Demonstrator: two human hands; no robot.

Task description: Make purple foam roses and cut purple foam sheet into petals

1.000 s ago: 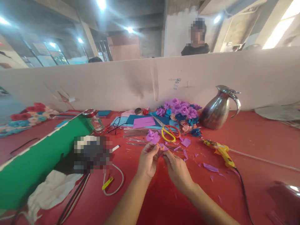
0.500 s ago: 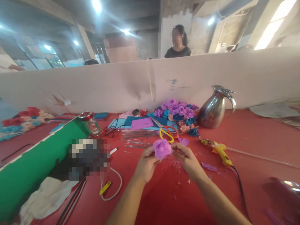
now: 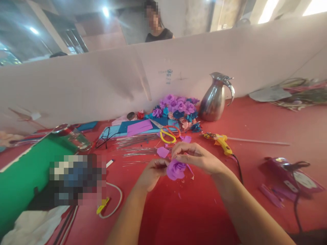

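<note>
A purple paper flower (image 3: 176,170) with ruffled petals is between my two hands, above the red tabletop. My left hand (image 3: 152,174) pinches it from the left and below; the fingertips are partly behind the flower. My right hand (image 3: 198,157) is closed over its upper right side, thumb and fingers on the petals. Just behind the flower is a loose purple petal (image 3: 162,152). Farther back are scissors (image 3: 168,134) with yellow and red handles, thin wires (image 3: 138,141) and purple paper (image 3: 139,127) on blue sheets.
A heap of finished paper flowers (image 3: 178,105) stands by a metal jug (image 3: 214,98). To the right are a yellow glue gun (image 3: 223,144) with its cord and a purple box (image 3: 293,173). On the left are a green panel (image 3: 17,190), a glass jar (image 3: 79,137) and eyeglasses (image 3: 106,136). A person (image 3: 159,34) is beyond the partition.
The view has turned right and down. My right hand has come from beside the flower to over its petals, and the flower has tipped. My left hand still holds it.
</note>
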